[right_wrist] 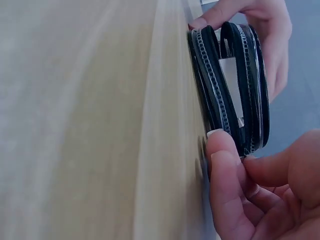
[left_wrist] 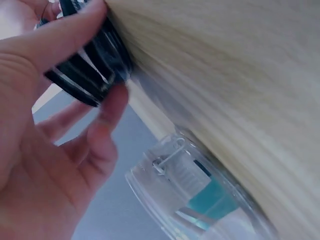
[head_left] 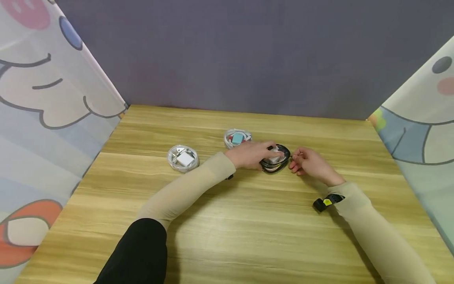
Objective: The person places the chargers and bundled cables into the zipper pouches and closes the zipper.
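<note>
Fingers of the left hand [head_left: 248, 154] curl over the black zip case [head_left: 276, 159]; the right hand [head_left: 309, 165] pinches its zipper. Only the right wrist view shows the case gaping.

A wooden table [head_left: 227, 236] fills the view, with a grey wall [head_left: 248, 51] at twelve o'clock. Cartoon-printed curtains hang at nine o'clock [head_left: 46, 118] and three o'clock [head_left: 422, 130]. On the table, a clear round case with a white charger [head_left: 183, 158] sits at ten o'clock from centre; a clear round case with a teal item [head_left: 237, 138] lies toward twelve.
</note>
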Available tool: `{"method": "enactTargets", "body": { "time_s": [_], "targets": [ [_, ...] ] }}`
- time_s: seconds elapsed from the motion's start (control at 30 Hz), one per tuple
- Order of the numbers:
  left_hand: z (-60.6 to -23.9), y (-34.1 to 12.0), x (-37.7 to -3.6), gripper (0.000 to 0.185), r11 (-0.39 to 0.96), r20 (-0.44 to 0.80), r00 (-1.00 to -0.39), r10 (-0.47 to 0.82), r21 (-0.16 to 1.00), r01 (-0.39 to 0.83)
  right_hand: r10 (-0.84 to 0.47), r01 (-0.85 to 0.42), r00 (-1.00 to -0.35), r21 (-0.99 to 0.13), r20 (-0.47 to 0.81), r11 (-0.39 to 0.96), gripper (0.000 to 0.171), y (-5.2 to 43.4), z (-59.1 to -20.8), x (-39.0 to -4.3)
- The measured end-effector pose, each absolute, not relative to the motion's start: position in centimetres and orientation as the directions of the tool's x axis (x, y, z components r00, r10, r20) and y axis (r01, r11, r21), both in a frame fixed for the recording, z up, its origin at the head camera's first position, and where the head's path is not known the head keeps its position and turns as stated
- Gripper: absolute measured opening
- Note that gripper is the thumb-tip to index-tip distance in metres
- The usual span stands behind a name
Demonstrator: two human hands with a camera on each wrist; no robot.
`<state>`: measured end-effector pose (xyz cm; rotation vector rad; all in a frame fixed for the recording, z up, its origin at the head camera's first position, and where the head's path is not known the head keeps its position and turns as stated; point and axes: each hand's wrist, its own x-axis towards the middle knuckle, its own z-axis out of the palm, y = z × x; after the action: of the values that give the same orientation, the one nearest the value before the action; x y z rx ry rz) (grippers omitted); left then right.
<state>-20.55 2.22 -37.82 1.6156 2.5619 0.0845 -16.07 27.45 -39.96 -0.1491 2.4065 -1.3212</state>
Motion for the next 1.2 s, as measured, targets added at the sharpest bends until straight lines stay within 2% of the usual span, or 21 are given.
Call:
{"method": "enactTargets", "body": {
  "time_s": [0.1,0.2,0.4,0.8,1.07,1.2],
  "targets": [
    [-37.8,2.3,-20.6,0.078,0.442,-0.049,-0.440,0.897,0.042,0.896,-0.268,0.101,-0.918,-0.827,-0.291,0.552,0.020,27.3,-40.1,-16.6],
    [-37.7,2.5,-20.7,0.079,0.425,-0.046,-0.425,0.904,-0.009,0.905,-0.263,0.100,-0.920,-0.826,-0.289,0.555,0.020,27.0,-40.1,-16.9],
    [-37.8,2.5,-20.7,0.080,0.402,-0.111,-0.394,0.912,0.062,0.913,-0.273,0.086,-0.922,-0.832,-0.275,0.548,0.015,26.9,-40.0,-17.1],
    [-37.7,3.1,-20.2,0.084,0.475,-0.137,-0.465,0.874,0.043,0.879,-0.299,0.118,-0.904,-0.849,-0.307,0.515,0.012,26.6,-39.4,-15.0],
    [-38.0,4.0,-20.0,0.080,0.488,-0.095,-0.489,0.867,-0.036,0.872,-0.363,0.117,-0.873,-0.862,-0.326,0.494,0.013,25.2,-39.3,-13.1],
    [-38.2,4.2,-20.0,0.082,0.504,-0.088,-0.510,0.856,-0.079,0.860,-0.358,0.118,-0.878,-0.869,-0.318,0.481,0.013,25.1,-39.3,-13.0]
  ]
}}
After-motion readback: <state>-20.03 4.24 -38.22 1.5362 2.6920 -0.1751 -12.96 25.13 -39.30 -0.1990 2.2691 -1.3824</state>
